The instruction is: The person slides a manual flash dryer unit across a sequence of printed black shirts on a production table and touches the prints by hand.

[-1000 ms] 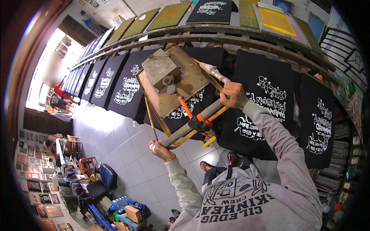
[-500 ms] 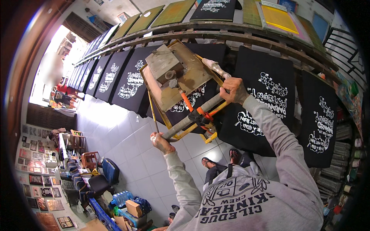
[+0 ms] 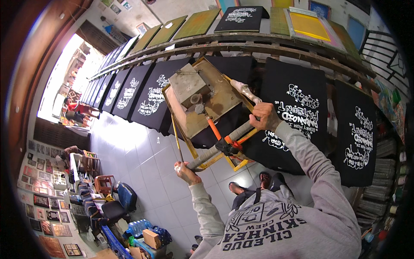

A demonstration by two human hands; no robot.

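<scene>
A square metal hood, which looks like a hand-held heater [image 3: 207,97], hangs over a black shirt [image 3: 230,64] on a board. It has a yellow frame, a box on top and an orange hose [image 3: 213,128]. My left hand [image 3: 188,173] is closed round the near-left end of its wrapped grey handle bar [image 3: 205,156]. Round the far-right end closes my right hand [image 3: 265,115]. The hood hides most of the shirt under it. Just right of it lies another black shirt [image 3: 276,82] with a white print, partly behind my right forearm.
Black printed shirts [image 3: 146,93] continue along the rack to the left, and one [image 3: 358,129] lies far right. A wooden rail [image 3: 241,38] runs behind them. A blue chair [image 3: 126,196] and a water jug [image 3: 139,226] stand lower left. Someone [image 3: 79,110] is near the doorway.
The heater has shifted slightly right and toward me in the picture, and the view has moved a little too. White print that showed beneath the hood is now hidden. Both hands keep their grip.
</scene>
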